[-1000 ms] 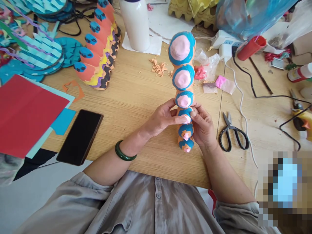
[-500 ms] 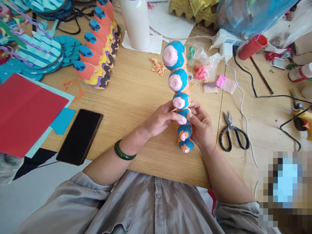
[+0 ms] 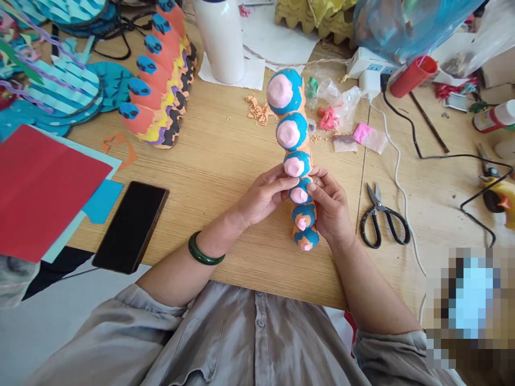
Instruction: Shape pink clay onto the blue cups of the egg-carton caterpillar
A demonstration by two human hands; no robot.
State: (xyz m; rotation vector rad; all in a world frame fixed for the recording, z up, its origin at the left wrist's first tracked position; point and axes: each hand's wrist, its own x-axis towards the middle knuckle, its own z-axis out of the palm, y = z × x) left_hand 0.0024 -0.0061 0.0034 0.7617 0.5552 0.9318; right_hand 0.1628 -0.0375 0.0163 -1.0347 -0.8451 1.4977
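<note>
Bumpy strip [image 3: 298,165], gripped by left hand [image 3: 262,197] at nine o'clock, right hand [image 3: 332,208] at three, likely needs gentle pressing.

You're in what looks like a craft workspace: your table [image 3: 217,177] carries coloured paper sheets [image 3: 52,187] at its near edge, scissors [image 3: 377,204] well to their right, and, far back from that edge, orange scraps [image 3: 259,111] and egg cartons [image 3: 289,16].
</note>
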